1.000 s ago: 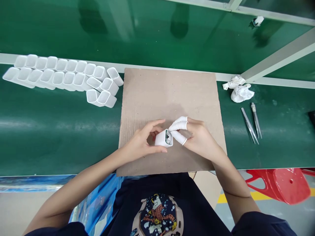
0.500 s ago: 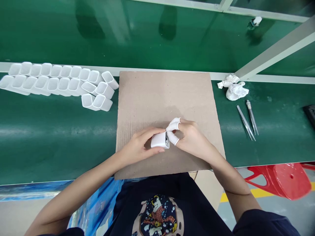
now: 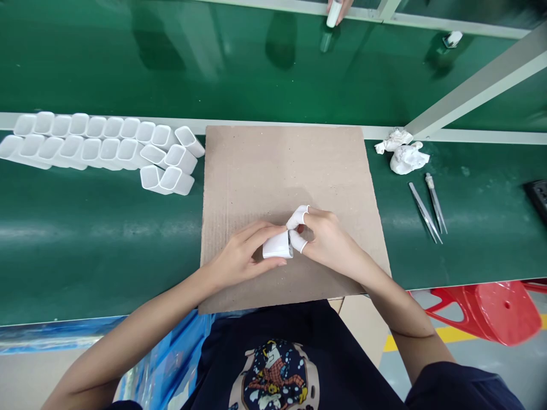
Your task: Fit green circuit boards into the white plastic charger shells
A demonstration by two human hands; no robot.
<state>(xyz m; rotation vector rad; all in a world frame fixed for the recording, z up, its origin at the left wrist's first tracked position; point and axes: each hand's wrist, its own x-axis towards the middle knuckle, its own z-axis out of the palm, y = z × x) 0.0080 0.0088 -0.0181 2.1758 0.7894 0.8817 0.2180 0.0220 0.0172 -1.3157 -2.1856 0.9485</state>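
Observation:
My left hand [image 3: 239, 253] holds a small white plastic housing [image 3: 276, 245] on its side above the cardboard sheet [image 3: 282, 165], thumb below and fingers above. The housing's open end faces right, and something dark and metallic shows just inside it. White finger cots cover the fingertips of my right hand [image 3: 322, 230], which are pinched together at that open end. What they pinch, if anything, is hidden.
Rows of open white housings [image 3: 89, 145] stand on the green bench at left. Crumpled white wipes [image 3: 409, 158] and two tweezers [image 3: 425, 212] lie at right. Behind, a co-worker's hand [image 3: 344, 8] holds a white piece [image 3: 334, 13]. A red stool [image 3: 506, 313] is below right.
A co-worker's hand with a white piece has come into view at the top. My right fingertips have shifted very slightly at the housing's open end; my left hand keeps its hold.

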